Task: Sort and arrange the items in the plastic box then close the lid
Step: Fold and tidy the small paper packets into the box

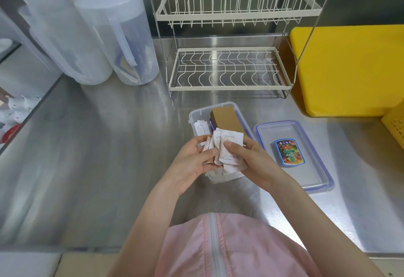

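A clear plastic box (197, 110) stands open on the steel counter, holding a brown cardboard packet (225, 119) and white paper strips (202, 128). Over the box's near half, my left hand (192, 163) and my right hand (247, 156) together hold a bunch of small white sachets (227, 147), thumbs pressed on top. The box's near end is hidden behind my hands. Its clear lid (314, 176) with a blue rim lies flat to the right of the box, with a colourful label (289, 152) on it.
A white wire dish rack (229, 68) stands behind the box. Two translucent plastic jugs (118, 36) stand at the back left. A yellow board (349, 68) and a yellow basket (395, 123) sit at the right. The counter's edge drops off on the left.
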Motion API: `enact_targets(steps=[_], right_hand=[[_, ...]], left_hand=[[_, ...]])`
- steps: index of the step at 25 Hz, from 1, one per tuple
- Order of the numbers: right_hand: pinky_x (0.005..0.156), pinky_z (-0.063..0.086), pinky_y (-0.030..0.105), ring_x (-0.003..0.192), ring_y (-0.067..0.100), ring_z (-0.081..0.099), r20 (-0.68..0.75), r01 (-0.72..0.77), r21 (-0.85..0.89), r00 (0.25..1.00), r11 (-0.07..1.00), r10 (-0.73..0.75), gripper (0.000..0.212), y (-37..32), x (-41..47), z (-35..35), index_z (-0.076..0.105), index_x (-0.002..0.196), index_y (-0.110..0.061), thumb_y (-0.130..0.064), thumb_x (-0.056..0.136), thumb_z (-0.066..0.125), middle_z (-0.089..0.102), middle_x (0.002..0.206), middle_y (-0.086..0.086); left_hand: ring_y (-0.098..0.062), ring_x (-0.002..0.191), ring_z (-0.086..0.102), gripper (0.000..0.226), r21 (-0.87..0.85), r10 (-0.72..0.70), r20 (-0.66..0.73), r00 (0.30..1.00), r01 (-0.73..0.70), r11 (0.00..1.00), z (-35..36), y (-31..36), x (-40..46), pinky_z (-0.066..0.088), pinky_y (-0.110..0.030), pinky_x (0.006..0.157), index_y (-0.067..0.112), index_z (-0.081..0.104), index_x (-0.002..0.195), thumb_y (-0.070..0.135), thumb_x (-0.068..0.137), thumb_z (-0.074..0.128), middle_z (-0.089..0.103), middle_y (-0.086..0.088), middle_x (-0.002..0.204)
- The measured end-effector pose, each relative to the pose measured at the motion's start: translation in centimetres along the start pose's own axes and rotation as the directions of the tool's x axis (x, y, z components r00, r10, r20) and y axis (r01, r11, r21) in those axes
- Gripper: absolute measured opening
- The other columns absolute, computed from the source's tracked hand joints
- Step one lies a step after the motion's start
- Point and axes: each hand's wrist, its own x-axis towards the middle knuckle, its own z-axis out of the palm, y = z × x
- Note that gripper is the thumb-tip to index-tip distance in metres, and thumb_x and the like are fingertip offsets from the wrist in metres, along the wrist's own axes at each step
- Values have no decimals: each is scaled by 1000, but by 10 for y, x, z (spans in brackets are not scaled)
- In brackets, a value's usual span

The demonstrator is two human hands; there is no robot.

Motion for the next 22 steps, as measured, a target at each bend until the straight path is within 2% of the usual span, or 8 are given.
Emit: enact_targets(steps=[4, 7, 9, 12, 15, 17, 19, 22], right_hand=[[67, 57, 25, 80, 14, 69, -95, 14, 49, 995, 999, -9, 30, 3, 3, -1, 56, 117, -11, -12, 88, 53, 70, 96, 4], [67, 51, 30, 75, 13, 67, -167, 61, 44, 985, 997, -53, 22, 2, 3, -2, 58, 110, -14, -13, 89, 52, 70, 87, 0], [60, 54, 25, 68, 8, 68, -217, 77, 48, 974, 996, -65, 15, 1, 4, -5, 61, 102, -17, -13, 89, 53, 73, 78, -5], [53, 56, 19, 65, 6, 69, -241, 59, 48, 970, 997, -46, 15, 0, 2, -5, 61, 100, -17, -13, 88, 55, 74, 74, -7], [60, 57, 20, 75, 11, 68, -231, 30, 23, 973, 999, -24, 25, 2, 0, -1, 59, 112, -11, -12, 87, 56, 70, 90, 0], [69, 56, 24, 85, 16, 66, -231, 11, -7, 973, 1000, -13, 29, 5, 1, 4, 57, 117, -7, -12, 88, 55, 68, 99, 5], [77, 53, 29, 87, 18, 65, -232, -4, -28, 973, 1000, -3, 29, 8, 1, 11, 56, 117, -6, -12, 89, 54, 67, 99, 6], [70, 55, 27, 78, 16, 66, -191, -2, -7, 982, 1000, 1, 21, 10, 2, 19, 59, 109, -8, -11, 90, 51, 69, 87, 3]], left_hand=[[-15, 71, 71, 28, -93, 17, -9, 1000, -17, 996, 0, 2, 0, 59, -27, 67, 7, 56, 105, -11, 85, 48, 67, -10, 93], [-15, 72, 71, 29, -145, 38, -35, 999, -42, 989, -4, 5, 1, 59, -29, 71, 7, 55, 105, -12, 85, 45, 65, -12, 97], [-12, 70, 70, 28, -143, 67, -74, 995, -77, 987, -5, 7, 1, 59, -26, 69, 10, 54, 105, -9, 87, 45, 65, -11, 98], [-12, 74, 66, 25, -24, 135, -189, 973, -142, 990, -6, 6, 2, 58, -25, 70, 17, 53, 98, -5, 88, 46, 63, -6, 97], [-18, 87, 64, 23, 216, 252, -318, 914, -189, 958, -5, 4, 3, 55, -30, 81, 24, 50, 88, 1, 87, 53, 62, -4, 98], [-13, 87, 64, 26, 403, 391, -358, 848, -237, 884, -2, 3, 2, 50, -19, 81, 31, 47, 83, 7, 84, 58, 65, 2, 92], [0, 81, 63, 32, 579, 551, -312, 774, -305, 756, 8, 5, -2, 43, -3, 70, 36, 44, 79, 10, 83, 61, 65, 16, 85], [-1, 86, 62, 40, 772, 687, -125, 716, -364, 520, 21, -1, -5, 45, -9, 71, 41, 36, 78, 8, 83, 58, 64, 25, 91]])
